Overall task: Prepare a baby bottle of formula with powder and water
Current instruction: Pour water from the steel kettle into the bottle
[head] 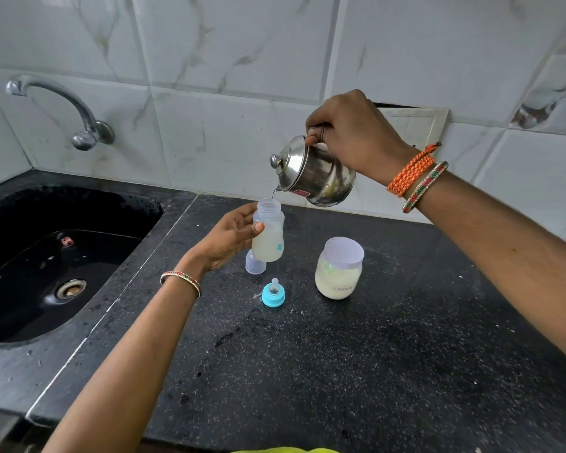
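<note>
At centre frame the water-filling step is under way: the left hand [232, 238] has its grip closed around the baby bottle [268, 232] while the right hand [350, 132], clasping the tilted steel pot [314, 176], trickles water in; next, judging fill level and fitting the teal nipple cap [273, 293].

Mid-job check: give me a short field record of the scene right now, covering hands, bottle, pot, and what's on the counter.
left hand: holds the bottle upright above the counter
right hand: tilts the steel pot, lid on
pour: thin stream from the pot into the open bottle
bottle contents: cloudy pale liquid, partly full
teat with blue ring: on the counter, off the bottle
clear cap: on the counter behind the bottle
formula jar: on the counter, lid on
sink: left of the counter
</note>
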Motion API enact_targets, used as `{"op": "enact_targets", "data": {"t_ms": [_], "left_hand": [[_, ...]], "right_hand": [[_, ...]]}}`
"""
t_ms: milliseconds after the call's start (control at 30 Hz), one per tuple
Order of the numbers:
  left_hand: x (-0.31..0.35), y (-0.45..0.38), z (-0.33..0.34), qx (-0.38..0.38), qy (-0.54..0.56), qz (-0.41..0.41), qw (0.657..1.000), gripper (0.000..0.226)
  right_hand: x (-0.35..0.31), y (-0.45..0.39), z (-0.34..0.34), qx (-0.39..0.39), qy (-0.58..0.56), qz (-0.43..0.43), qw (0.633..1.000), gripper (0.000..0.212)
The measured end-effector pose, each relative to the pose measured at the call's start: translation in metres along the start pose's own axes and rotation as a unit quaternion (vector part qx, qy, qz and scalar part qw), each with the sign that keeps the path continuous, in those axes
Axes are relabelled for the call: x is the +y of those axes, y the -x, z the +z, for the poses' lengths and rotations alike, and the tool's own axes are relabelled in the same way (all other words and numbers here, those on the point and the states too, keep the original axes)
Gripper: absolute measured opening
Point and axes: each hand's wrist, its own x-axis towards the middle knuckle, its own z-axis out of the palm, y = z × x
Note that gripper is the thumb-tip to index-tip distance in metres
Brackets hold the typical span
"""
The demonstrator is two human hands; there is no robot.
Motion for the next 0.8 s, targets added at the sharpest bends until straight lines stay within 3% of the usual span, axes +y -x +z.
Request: {"op": "enact_targets", "data": {"t_ms": [433, 800], "left_hand": [[-0.011, 0.019, -0.005, 0.039, 0.018, -0.007, 0.999, 0.082], [-0.071, 0.057, -0.011, 0.080, 0.052, -0.067, 0.993, 0.084]], "right_hand": [[0.035, 0.023, 0.052, 0.028, -0.167, 0.147, 0.974, 0.014], [0.070, 0.041, 0.125, 0.031, -0.424, 0.337, 0.840, 0.005]]}}
